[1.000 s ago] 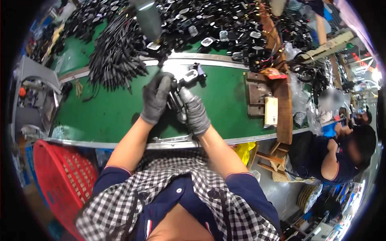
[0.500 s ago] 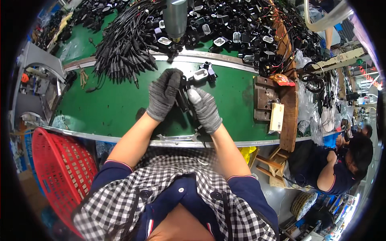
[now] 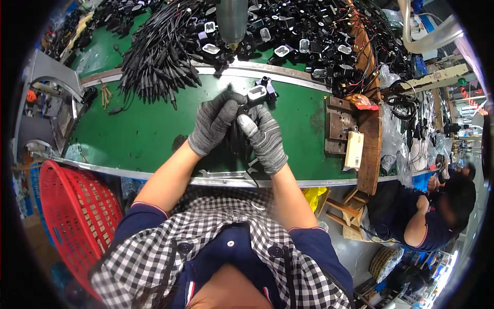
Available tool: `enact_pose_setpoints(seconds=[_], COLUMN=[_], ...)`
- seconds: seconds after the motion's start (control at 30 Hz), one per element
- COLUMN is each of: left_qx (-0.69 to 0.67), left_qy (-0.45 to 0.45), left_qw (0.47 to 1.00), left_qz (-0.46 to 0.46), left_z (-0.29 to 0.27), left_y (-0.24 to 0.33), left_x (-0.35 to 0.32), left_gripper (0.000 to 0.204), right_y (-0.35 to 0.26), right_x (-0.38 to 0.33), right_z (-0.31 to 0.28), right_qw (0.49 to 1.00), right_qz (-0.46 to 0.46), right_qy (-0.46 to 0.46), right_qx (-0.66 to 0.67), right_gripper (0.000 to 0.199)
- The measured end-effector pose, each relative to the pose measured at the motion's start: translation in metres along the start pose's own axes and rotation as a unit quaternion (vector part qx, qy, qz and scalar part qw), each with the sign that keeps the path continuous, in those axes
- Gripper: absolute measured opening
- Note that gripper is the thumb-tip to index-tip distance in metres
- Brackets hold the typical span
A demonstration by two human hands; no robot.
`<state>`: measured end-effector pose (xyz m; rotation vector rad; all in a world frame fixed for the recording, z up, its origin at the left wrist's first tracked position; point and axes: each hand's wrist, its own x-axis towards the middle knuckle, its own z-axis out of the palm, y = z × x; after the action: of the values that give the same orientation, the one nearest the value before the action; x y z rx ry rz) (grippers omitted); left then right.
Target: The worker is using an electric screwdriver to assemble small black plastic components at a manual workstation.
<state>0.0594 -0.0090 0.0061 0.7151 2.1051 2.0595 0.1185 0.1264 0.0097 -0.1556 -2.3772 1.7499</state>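
My left hand (image 3: 215, 123), in a grey knit glove, is closed with its fingertips on a small black cylindrical part (image 3: 245, 109). From the other side my gloved right hand (image 3: 265, 139) pinches the same part between thumb and fingers. Dark cable (image 3: 236, 141) seems to hang below it between my palms, though shadow hides its shape. Just beyond my fingertips lies a black housing (image 3: 257, 92) with a pale framed rectangular window. A grey cylindrical tool (image 3: 231, 23) with a brassy tip hangs over the bench beyond my hands.
A bundle of black cables (image 3: 159, 62) lies at the back left. Many black housings (image 3: 303, 46) are heaped behind a metal rail. A wrench (image 3: 226, 174) rests by the green bench's front edge. At right sits a steel block (image 3: 337, 121); a red basket (image 3: 77, 216) stands at left.
My hands have come closer together, the left fingertips shifting right. The black part, previously upright and longer to view, now shows its round end between my fingers.
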Motion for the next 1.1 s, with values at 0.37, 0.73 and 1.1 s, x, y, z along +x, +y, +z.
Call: enact_pose_setpoints(seconds=[0.37,0.73,1.1], left_qx=[-0.044,-0.002,-0.007], left_qy=[-0.026,-0.063,-0.113], left_qw=[0.999,0.998,0.983], left_qz=[-0.018,0.004,-0.148], left_z=[-0.002,-0.005,-0.004], left_y=[0.004,0.009,-0.012], left_x=[-0.007,-0.002,0.002], left_gripper=[0.026,0.035,0.035], right_y=[-0.003,-0.01,0.004], right_x=[-0.004,-0.035,0.039], right_z=[-0.002,-0.017,-0.088], right_qw=[0.958,0.942,0.977], right_qz=[0.136,0.19,0.001], right_qy=[-0.006,-0.188,0.155], right_qx=[0.252,0.203,0.144], right_gripper=[0.036,0.032,0.021])
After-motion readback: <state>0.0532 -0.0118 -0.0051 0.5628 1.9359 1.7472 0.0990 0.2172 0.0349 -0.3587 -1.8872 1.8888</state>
